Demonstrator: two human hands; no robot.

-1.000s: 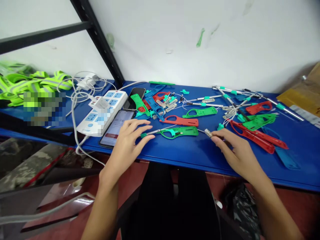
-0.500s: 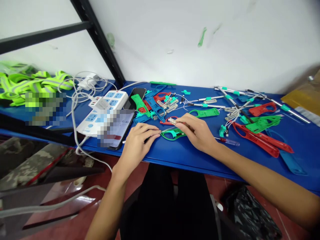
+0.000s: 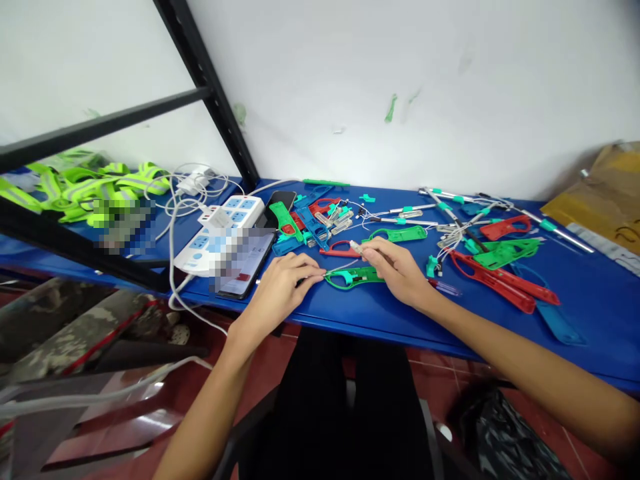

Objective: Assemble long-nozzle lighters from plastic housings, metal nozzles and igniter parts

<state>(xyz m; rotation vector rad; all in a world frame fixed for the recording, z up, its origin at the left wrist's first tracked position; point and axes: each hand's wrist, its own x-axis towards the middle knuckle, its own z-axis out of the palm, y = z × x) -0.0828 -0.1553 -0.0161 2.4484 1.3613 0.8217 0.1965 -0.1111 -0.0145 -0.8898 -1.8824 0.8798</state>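
A green lighter shell half (image 3: pixel 370 271) lies near the table's front edge, with a teal trigger (image 3: pixel 344 275) inside its loop. My left hand (image 3: pixel 283 287) pinches the lighter's metal tube at the shell's left end; the fingers hide most of the tube. Closed over the shell's right end, my right hand (image 3: pixel 400 270) grips a small clear lighter fuel tank (image 3: pixel 356 247) by its body, the tip pointing up and left. Just behind the green shell is a red shell half (image 3: pixel 340 251). A screwdriver with a clear purple handle (image 3: pixel 446 288) rests beside my right wrist.
More clear tanks (image 3: pixel 342 220) and coloured shells are piled behind. Metal tubes with wires (image 3: pixel 450 230) and red shells (image 3: pixel 500 283) lie right. A phone (image 3: pixel 247 263) and power strip (image 3: pixel 220 233) sit left, near a black rack post (image 3: pixel 220 100). A cardboard box (image 3: pixel 595 187) stands far right.
My right hand has moved left with the clear fuel tank, from the right of the green shell to over it. My left hand has shifted right and closed on the tube. The view has tilted slightly.
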